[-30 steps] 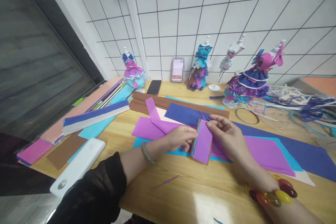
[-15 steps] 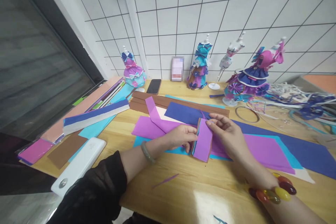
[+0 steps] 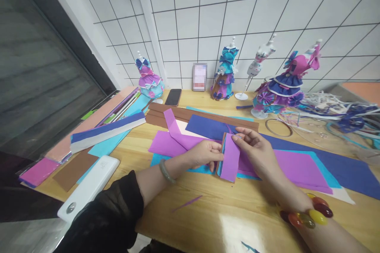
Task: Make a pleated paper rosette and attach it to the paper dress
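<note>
Left hand (image 3: 206, 154) is closing finger & thumb on the left long edge of a layered stack (image 3: 230, 160), while my right hand (image 3: 254, 148) is gripping its top R corner btwn thumb & index. Under it all the wooden table (image 3: 166, 215) is running wide, w/ a long navy sheet (image 3: 348, 172) lying off to my R and a purple sheet (image 3: 301, 170) overlapping it, nearer me. Btwn my hands, the stack is sitting over the loose sheets, its bottom end reaching toward bare wood. I'm judging it v. light & soft, prob. floppy at the free lower end, not slippery, but easy to crease or tear; I'm reckoning the edges are best for holding, all layers pinched tog. so none slide. It's looking narrow, taller than wide, purple on top, w/ lt. blue & brown peeking out along the L side, and the bottom edge is running a bit slanted. Smallest of all, a thin purple sliver (image 3: 187, 203) is lying nearer me on the wood, well apart from the stack.
</note>
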Demonstrator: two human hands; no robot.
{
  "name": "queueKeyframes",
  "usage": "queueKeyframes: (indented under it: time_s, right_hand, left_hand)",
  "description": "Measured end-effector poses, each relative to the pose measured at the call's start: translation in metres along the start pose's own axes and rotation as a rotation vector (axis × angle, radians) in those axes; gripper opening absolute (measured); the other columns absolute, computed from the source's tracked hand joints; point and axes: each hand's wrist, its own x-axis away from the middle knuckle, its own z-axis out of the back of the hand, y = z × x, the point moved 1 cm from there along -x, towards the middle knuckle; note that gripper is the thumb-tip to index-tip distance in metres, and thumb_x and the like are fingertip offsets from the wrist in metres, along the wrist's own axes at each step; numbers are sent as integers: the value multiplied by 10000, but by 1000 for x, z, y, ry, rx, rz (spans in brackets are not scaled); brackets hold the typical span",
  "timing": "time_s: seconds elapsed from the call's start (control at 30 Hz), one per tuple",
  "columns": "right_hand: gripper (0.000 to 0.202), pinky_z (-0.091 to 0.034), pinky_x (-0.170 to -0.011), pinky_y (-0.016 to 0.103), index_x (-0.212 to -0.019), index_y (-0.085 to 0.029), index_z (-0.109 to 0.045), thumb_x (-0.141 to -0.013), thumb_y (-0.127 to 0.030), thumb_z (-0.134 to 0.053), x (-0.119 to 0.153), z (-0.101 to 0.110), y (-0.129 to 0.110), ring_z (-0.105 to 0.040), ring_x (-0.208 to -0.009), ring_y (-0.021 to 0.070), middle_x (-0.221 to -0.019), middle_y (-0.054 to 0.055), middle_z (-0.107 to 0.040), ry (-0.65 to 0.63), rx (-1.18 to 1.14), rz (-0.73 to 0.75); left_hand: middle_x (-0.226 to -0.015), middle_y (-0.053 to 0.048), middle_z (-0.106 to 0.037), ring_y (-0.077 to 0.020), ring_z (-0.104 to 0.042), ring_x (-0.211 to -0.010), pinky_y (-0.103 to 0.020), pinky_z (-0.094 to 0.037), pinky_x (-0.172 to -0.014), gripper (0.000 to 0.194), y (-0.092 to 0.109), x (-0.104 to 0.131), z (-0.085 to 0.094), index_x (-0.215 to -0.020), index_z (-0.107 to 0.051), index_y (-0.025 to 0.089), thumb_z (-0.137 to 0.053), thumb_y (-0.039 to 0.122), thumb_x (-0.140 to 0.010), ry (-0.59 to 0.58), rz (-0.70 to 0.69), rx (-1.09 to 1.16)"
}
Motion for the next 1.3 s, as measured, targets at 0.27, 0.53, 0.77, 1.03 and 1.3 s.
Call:
queueKeyframes:
  time_s: [0.27,0.53,0.77,1.03,1.3]
  right_hand:
    - [360,-425,-530,207,-896,-221,-595,-588,-350,-728,3,-5,-6,-504,-573,90,-650,-38,-529,29,37,10]
    - [354,-384,-506,211,-922,-212,-596,-621,-370,-695,4,-6,-5,-451,-535,88,-589,-56,-464,43,122,48]
    - [356,-403,-528,216,-907,-219,-599,-601,-359,-714,4,-6,-5,-484,-551,92,-613,-49,-515,28,73,24]
    - [353,-434,-557,212,-897,-216,-597,-597,-353,-724,2,-4,-5,-521,-595,95,-673,-30,-559,16,40,18]
    - [360,-436,-565,213,-909,-222,-596,-599,-356,-722,1,-2,-3,-524,-603,97,-679,-33,-557,8,32,22]
  left_hand:
    - [-586,9,-591,-50,-501,-390,-149,-373,-357,278,1,0,1,-857,-587,116,-628,319,-672,-25,8,23]
    - [-671,-11,-622,-52,-517,-420,-158,-395,-384,301,1,0,0,-882,-597,118,-648,302,-650,-26,11,-4]
    - [-666,-1,-618,-39,-497,-403,-154,-389,-384,287,-2,-1,1,-860,-601,120,-652,295,-638,-5,21,-3]
    - [-707,-26,-625,-44,-510,-435,-145,-377,-381,328,0,1,1,-881,-597,114,-662,310,-626,-11,46,21]
    - [-709,-25,-620,-44,-516,-441,-132,-343,-367,346,-1,0,3,-922,-591,125,-663,279,-621,-52,19,64]
